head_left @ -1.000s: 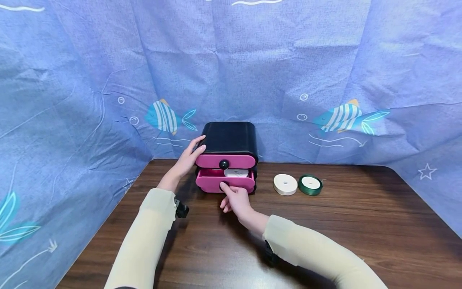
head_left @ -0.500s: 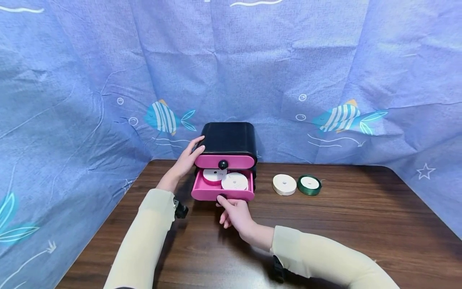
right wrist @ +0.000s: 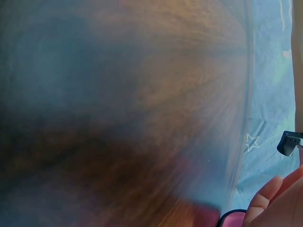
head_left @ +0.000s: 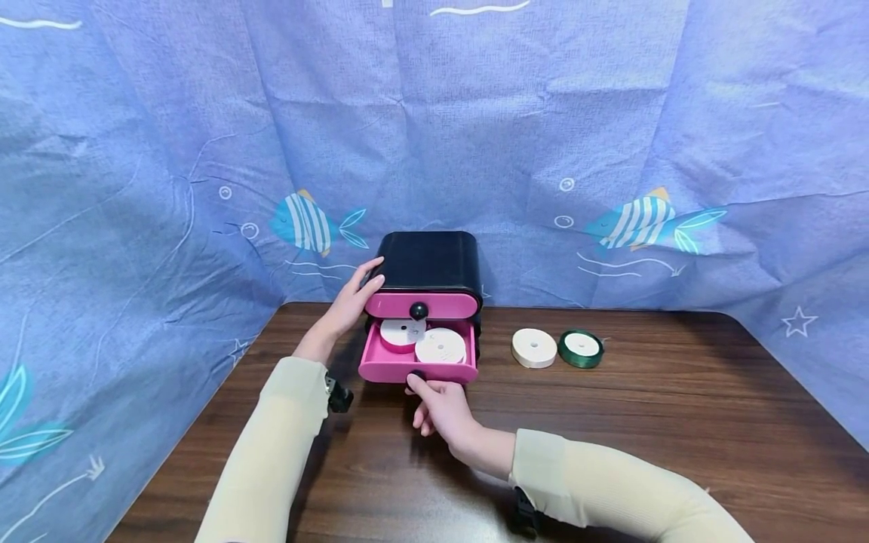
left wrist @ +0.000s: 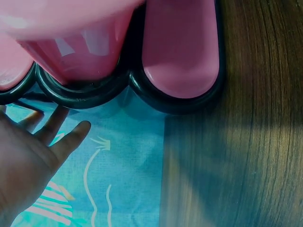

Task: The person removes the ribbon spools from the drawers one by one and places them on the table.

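A black box (head_left: 429, 258) with pink drawers stands at the back of the table. My left hand (head_left: 345, 308) rests against its left side, fingers extended. My right hand (head_left: 444, 416) pinches the black knob of the pulled-out drawer (head_left: 383, 372), thumb on top. Inside lie a pink-edged ribbon spool (head_left: 400, 332) at left and a white spool (head_left: 440, 346) at right. The drawer above (head_left: 448, 305) is pushed in. In the left wrist view another closed drawer (left wrist: 182, 47) shows beyond the pulled-out one (left wrist: 90, 56), hidden from the head camera.
To the right of the box, a cream ribbon spool (head_left: 533, 349) and a green ribbon spool (head_left: 581, 349) lie side by side on the wooden table (head_left: 652, 407). A blue cloth with fish (head_left: 529, 136) hangs close behind the box.
My right hand has drawn the drawer outward toward me, bringing the two spools inside into view. My left hand has stayed against the box.
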A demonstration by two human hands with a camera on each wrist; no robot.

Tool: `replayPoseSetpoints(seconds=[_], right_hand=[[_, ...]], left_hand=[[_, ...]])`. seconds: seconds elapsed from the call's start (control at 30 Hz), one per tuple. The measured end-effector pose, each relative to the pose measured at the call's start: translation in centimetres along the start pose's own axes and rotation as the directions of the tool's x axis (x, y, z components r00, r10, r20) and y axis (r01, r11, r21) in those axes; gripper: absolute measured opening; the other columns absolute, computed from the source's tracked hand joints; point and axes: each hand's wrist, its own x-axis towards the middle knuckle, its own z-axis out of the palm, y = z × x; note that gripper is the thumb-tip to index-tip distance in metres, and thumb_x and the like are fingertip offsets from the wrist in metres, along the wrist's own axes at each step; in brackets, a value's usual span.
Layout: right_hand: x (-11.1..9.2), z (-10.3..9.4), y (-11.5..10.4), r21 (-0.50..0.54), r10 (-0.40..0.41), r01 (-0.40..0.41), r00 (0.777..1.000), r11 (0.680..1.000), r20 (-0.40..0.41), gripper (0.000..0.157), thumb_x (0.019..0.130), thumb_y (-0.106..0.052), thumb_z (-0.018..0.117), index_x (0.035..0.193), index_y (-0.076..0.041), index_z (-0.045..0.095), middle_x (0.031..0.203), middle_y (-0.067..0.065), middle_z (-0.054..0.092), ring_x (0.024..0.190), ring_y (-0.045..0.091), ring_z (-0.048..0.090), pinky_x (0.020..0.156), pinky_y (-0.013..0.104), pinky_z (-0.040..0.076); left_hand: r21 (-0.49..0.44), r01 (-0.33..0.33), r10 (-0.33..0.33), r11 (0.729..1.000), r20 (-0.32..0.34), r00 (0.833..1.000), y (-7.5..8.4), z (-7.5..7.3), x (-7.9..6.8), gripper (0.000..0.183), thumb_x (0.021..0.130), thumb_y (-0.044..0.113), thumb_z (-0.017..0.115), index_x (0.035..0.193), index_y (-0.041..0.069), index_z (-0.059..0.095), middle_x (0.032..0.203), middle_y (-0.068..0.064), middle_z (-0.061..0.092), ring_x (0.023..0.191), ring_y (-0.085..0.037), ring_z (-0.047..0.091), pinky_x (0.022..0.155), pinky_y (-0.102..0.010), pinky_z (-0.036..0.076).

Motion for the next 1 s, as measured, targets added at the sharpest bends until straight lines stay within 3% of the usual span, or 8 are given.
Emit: replayPoseSetpoints(seconds=[0.4,0.93,1.0], right_hand=[[-0.1,0.0,0.3,-0.012,0.015,-0.015,1.000,1.000,0.011,0.044,0.097,-0.035,0.059,0.103,0.008,0.068,0.047,0.001,0.051,0.036,0.008,0.043,0.040,0.020,0.040],[-2.7,0.3,0.8,-0.035,0.033,-0.030,0.997,0.999,0.074,0.039,0.098,-0.031,0.058,0.100,0.007,0.065,0.047,-0.001,0.051,0.036,0.006,0.043,0.040,0.018,0.038],[-2.8,0.3,0.8,-0.035,0.040,-0.037,0.996,0.999,0.080,0.040,0.098,-0.032,0.058,0.101,0.008,0.064,0.048,-0.001,0.052,0.036,0.005,0.043,0.040,0.018,0.038]], left_hand=[[-0.007,0.003,-0.003,1.000,0.003,1.000,0.1,0.0,-0.2,0.057,0.103,0.027,0.043,0.154,0.009,0.025,0.158,-0.019,0.018,0.142,-0.034,0.021,0.111,-0.051,0.023],[-0.013,0.003,-0.003,1.000,0.020,1.000,0.1,-0.1,0.0,0.057,0.103,0.028,0.043,0.154,0.008,0.024,0.158,-0.018,0.015,0.143,-0.032,0.019,0.112,-0.050,0.021],[-0.023,0.006,-0.006,1.000,0.022,1.000,-0.6,-0.3,0.4,0.058,0.103,0.029,0.043,0.155,0.010,0.025,0.159,-0.017,0.015,0.143,-0.032,0.018,0.112,-0.051,0.020]])
